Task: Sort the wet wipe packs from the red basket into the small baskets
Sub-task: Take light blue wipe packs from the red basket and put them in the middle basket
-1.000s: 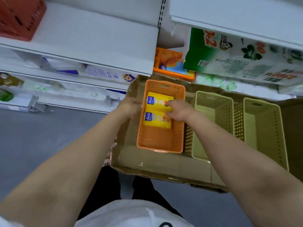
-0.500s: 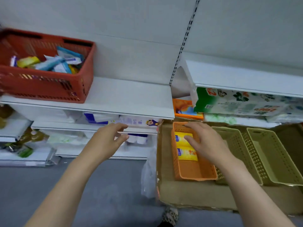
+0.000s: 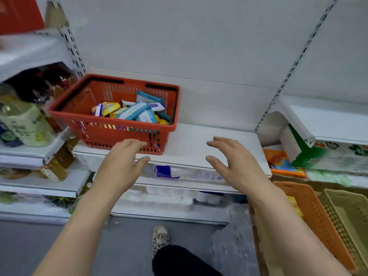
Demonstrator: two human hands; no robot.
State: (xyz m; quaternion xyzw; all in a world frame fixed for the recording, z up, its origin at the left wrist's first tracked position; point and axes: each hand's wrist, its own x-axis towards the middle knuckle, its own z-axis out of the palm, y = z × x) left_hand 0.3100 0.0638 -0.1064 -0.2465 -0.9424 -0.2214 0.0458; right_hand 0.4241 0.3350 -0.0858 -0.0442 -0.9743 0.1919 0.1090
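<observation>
The red basket stands on a white shelf and holds several wet wipe packs in blue, white and yellow. My left hand hovers just in front of the basket's lower right corner, fingers relaxed and empty. My right hand is raised over the shelf edge to the right of the basket, fingers spread, holding nothing. At the lower right an orange small basket sits in a cardboard box, with a yellow pack partly showing inside. A pale green small basket stands beside it.
Bottles crowd the shelves at the left. Tissue packs and an orange package lie on the right-hand shelves. Lower shelves hold white packages. My foot stands on the grey floor below.
Both hands left the orange basket and rose toward the red basket's shelf. The view swung up and left, so the red basket now sits centre-left and the small baskets at the lower right.
</observation>
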